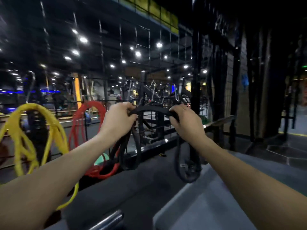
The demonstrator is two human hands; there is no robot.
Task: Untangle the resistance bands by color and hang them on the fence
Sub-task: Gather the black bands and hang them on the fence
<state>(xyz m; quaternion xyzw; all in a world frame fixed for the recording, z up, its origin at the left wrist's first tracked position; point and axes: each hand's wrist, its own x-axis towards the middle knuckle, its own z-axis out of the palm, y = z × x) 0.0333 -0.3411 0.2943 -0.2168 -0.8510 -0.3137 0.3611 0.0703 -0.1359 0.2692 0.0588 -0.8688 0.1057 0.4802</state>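
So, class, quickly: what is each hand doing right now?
Left hand: closed, gripping the black bands.
Right hand: closed on the same black bands.

Whole frame soft w/ motion blur. Yellow bands cut off at left edge. Black bands partly hidden inside both fists; lower loops smeared. Fence hooks too blurry to tell. Both forearms cut by bottom edge.

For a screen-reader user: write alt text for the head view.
Both hands, left and right, grip a bundle of black bands raised toward a wire fence. Yellow bands and red bands already hang on it to the left.
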